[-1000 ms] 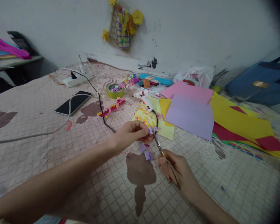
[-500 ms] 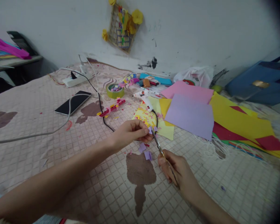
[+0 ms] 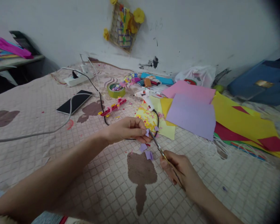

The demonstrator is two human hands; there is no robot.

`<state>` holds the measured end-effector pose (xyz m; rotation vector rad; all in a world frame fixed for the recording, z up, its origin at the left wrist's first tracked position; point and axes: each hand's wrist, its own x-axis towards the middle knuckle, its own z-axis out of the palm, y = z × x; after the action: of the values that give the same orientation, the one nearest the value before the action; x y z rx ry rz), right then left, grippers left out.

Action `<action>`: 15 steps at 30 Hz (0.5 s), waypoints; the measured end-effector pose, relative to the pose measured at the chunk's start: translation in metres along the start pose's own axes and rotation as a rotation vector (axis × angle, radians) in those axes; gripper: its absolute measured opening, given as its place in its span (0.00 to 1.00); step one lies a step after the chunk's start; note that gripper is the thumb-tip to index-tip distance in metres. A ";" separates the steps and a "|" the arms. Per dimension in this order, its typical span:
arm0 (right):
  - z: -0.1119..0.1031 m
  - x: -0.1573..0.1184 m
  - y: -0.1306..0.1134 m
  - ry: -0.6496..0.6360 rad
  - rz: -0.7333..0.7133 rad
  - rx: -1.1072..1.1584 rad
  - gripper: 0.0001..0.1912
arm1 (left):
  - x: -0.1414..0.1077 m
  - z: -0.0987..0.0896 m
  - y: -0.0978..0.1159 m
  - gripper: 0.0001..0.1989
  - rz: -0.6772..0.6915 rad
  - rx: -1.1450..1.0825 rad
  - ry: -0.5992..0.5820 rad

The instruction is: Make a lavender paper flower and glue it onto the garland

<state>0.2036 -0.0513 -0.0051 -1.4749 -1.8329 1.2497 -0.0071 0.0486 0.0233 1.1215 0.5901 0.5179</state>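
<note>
My left hand [image 3: 128,130] pinches a small piece of purple paper [image 3: 147,133] between thumb and forefinger. Wrapped round the handles of a pair of scissors [image 3: 159,148], my right hand [image 3: 176,168] holds them with the blades pointing up and left. The blade tips meet the purple piece at my left fingertips. Just below lie purple paper scraps [image 3: 148,155] on the patterned cloth. Behind my left hand, yellow and pink bits cover a pale yellow sheet [image 3: 166,130].
A white glue gun [image 3: 148,101] lies beyond my hands, its black cord curving close by. Coloured sheets, among them a purple one [image 3: 191,115], spread to the right with white string [image 3: 214,151]. Leftward are a dark tablet [image 3: 74,102], a tape roll [image 3: 116,90] and a power strip [image 3: 78,78].
My left hand has drawn slightly left, and the scissors have shifted a little right and down. A purple bit now sits apart, to the right of the blade tips. The view has shifted slightly.
</note>
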 end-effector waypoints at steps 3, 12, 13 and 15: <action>0.000 -0.001 0.001 -0.050 0.028 0.114 0.24 | 0.000 0.001 -0.001 0.06 -0.013 -0.036 -0.006; -0.001 0.000 0.001 -0.080 0.046 0.224 0.26 | 0.003 0.005 -0.007 0.05 -0.031 -0.025 -0.007; 0.000 0.000 0.001 -0.077 0.045 0.224 0.27 | 0.003 0.005 -0.007 0.05 -0.032 -0.027 -0.006; 0.000 0.000 0.002 -0.071 0.050 0.220 0.26 | 0.003 0.006 -0.008 0.05 -0.034 -0.026 -0.001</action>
<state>0.2045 -0.0515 -0.0067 -1.3789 -1.6494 1.4935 -0.0004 0.0439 0.0174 1.0850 0.5988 0.4949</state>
